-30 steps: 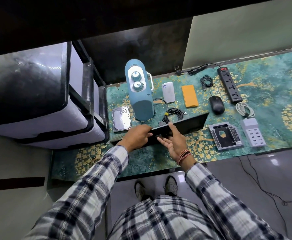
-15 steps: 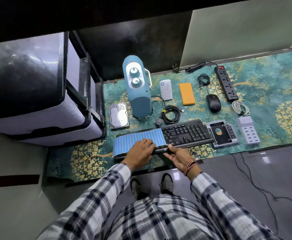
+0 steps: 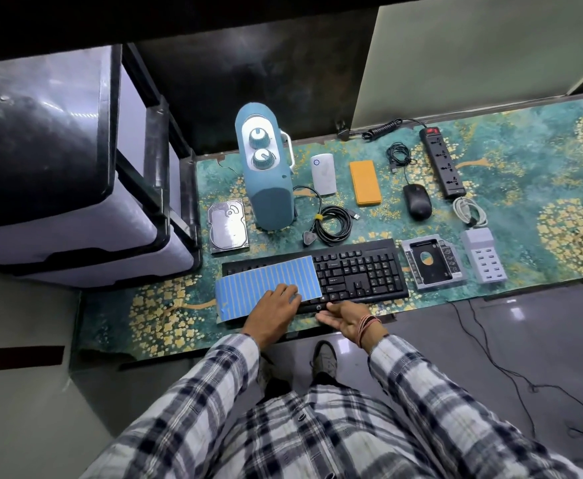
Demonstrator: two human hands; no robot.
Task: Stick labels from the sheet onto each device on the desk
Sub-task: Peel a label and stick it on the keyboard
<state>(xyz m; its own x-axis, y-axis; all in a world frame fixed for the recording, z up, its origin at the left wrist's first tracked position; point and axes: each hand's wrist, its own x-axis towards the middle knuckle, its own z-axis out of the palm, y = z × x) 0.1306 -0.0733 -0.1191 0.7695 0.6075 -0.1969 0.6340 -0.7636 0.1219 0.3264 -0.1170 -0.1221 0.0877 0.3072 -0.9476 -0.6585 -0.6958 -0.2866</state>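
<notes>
A blue striped label sheet (image 3: 269, 286) lies over the left half of a black keyboard (image 3: 359, 271) that sits flat on the desk mat. My left hand (image 3: 274, 311) rests on the sheet's near edge, its fingertips pressing on the paper. My right hand (image 3: 347, 316) lies with its fingers straight at the keyboard's front edge, just touching it. Beyond the keyboard are a teal speaker (image 3: 265, 174), a hard drive (image 3: 227, 226), a white box (image 3: 323, 174), an orange power bank (image 3: 365, 183), a mouse (image 3: 416, 202), a power strip (image 3: 442, 162), a drive caddy (image 3: 433, 259) and a white USB charger (image 3: 483, 259).
A coiled black cable (image 3: 333, 224) lies behind the keyboard and a white cable (image 3: 469, 210) near the charger. Stacked plastic drawers (image 3: 75, 209) stand at the left of the patterned mat (image 3: 542, 188). The desk's front edge runs just under my hands.
The keyboard, tipped up on its edge a second ago, now lies flat with the label sheet on top. My right hand has slid back from its front edge.
</notes>
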